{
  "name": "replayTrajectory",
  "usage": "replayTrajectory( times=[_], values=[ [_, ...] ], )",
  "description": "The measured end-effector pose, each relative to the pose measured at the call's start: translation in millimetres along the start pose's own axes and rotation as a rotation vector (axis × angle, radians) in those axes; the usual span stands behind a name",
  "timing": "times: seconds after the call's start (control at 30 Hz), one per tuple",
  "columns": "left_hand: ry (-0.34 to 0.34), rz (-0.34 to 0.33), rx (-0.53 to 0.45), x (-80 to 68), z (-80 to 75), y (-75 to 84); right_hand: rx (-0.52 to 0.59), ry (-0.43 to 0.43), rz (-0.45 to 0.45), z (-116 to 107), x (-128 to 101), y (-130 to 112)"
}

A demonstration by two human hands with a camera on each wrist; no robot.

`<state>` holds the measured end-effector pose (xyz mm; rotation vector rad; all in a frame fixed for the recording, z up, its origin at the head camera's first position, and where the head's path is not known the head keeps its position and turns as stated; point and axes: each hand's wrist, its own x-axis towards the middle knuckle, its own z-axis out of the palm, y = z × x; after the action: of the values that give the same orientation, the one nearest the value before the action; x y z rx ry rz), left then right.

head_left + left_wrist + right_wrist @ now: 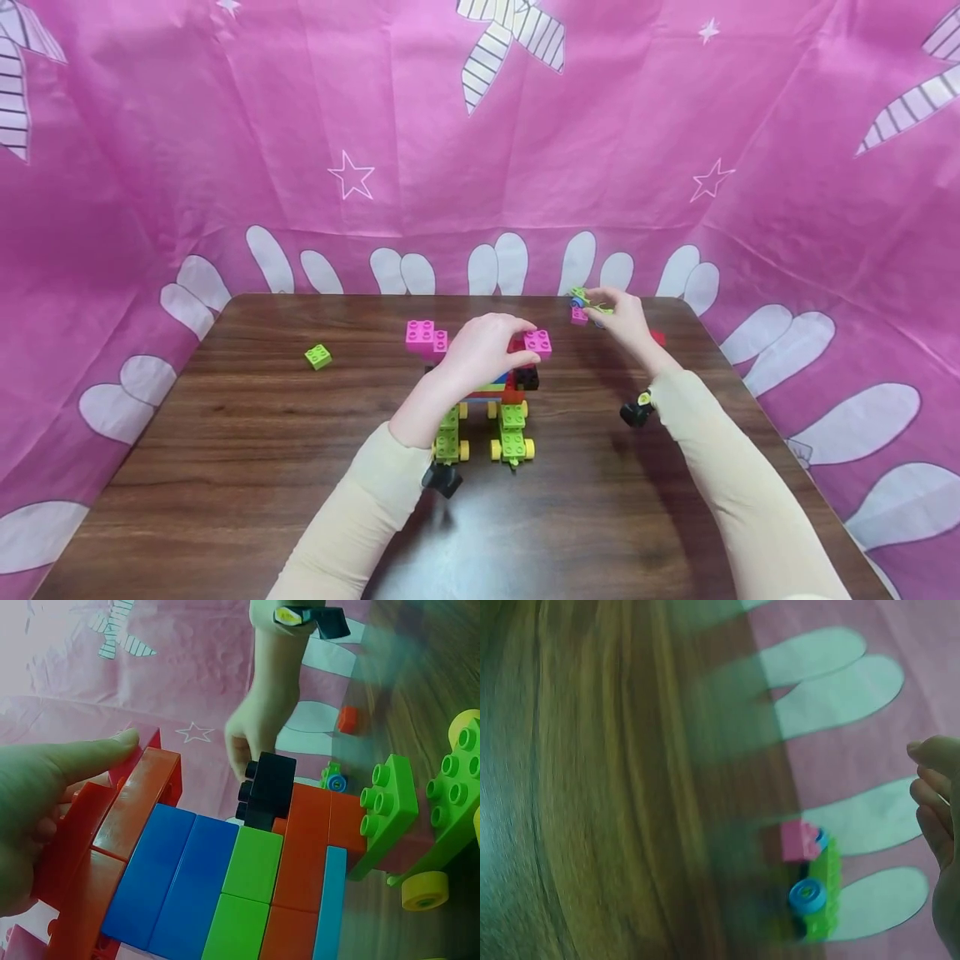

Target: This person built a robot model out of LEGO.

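Observation:
A tall toy brick structure (491,392) of blue, green, red and black bricks stands on green wheeled bases with yellow wheels. Around a pink brick (537,343) at its top right, my left hand (483,354) curls finger and thumb; the left wrist view shows them against the red bricks (97,832) too. At the table's back right, my right hand (618,321) reaches beside a green wheeled base (825,889) with blue wheels and a pink brick (800,841) beside it. The right wrist view shows those fingers loosely bent, holding nothing, apart from the base.
A loose green brick (318,357) lies on the left part of the wooden table (247,450). Beyond the right wrist is a red brick (657,337). A pink patterned cloth (420,200) hangs behind the table's back edge and along both sides.

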<state>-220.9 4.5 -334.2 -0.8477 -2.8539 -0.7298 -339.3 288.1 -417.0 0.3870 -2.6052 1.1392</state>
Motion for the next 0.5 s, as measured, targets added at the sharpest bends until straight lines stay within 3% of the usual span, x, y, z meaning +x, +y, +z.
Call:
replayTrajectory(
  times=[0.3, 0.5],
  values=[
    [-0.005, -0.015, 0.012, 0.2, 1.2, 1.5, -0.069, -0.142, 0.096, 9.0, 15.7, 29.6],
    [0.001, -0.023, 0.034, -0.4, 2.5, 2.5, -0.152, -0.202, 0.102, 16.1, 24.1, 38.4]
  ],
)
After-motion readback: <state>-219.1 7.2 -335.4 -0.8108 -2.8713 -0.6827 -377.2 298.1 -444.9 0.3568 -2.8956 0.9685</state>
